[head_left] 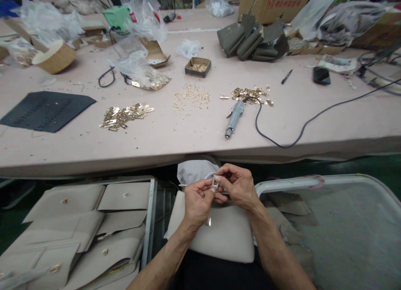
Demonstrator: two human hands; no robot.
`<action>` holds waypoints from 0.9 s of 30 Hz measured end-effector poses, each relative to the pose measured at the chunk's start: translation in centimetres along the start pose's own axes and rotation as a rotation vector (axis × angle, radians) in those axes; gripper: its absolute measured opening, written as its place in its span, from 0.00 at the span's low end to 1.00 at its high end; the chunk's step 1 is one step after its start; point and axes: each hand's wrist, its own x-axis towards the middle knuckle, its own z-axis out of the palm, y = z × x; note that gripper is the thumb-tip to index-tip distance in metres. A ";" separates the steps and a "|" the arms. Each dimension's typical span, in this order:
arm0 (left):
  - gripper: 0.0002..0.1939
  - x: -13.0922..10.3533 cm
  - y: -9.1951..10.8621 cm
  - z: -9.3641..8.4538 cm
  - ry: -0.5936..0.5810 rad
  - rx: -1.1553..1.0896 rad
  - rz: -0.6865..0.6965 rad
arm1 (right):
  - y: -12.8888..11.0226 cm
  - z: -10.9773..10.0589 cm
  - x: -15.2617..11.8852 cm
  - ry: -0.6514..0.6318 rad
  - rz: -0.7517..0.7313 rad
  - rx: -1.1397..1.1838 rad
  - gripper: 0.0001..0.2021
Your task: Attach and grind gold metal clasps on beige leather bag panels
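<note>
A light beige leather bag [228,242] lies across my lap, with a small shiny metal piece [209,221] on its body. My left hand [198,200] is closed on the raised edge of the bag's flap, thumb on top. Pinched there by my right hand [239,185] is a small rectangular metal frame [215,182], set against the flap edge between both thumbs. The fingers behind the flap are partly hidden. On the table ahead rests a grey electric screwdriver [233,119] with its tip toward me.
Gold metal frames [125,116], scattered small screws [191,99] and a pile of gold plates [250,95] lie on the table. A crate [152,223] of beige bags stands left; a pale-rimmed bin [354,179] with bags stands right. The screwdriver's cord [300,135] trails right.
</note>
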 end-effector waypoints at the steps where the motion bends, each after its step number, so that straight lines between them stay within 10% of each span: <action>1: 0.19 0.0 0.0 0.0 -0.001 -0.001 0.000 | 0.1 0.0 0.0 0.003 -0.001 -0.002 0.05; 27: 0.15 0.0 0.0 0.1 0.031 0.120 0.086 | 0.2 0.2 -0.6 0.019 0.010 -0.027 0.05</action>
